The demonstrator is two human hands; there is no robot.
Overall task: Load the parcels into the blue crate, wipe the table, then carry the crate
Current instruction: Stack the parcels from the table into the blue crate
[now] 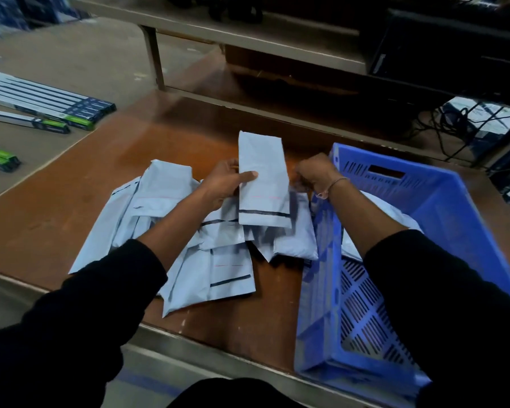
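L hand (224, 184) pinches a narrow grey parcel (262, 178), thumb across its front, held above the pile (189, 245). R hand (315, 175) curled, grip unclear. Approx 6 parcels beneath fingers; 1 blue crate (442, 207) right, w/ 1 parcel inside.

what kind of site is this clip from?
Likely a parcel packing or dispatch area in a warehouse. A pile of grey poly mailer parcels lies on a worn brown work table beside a blue plastic crate, and long boxed products lie on the floor to the left.
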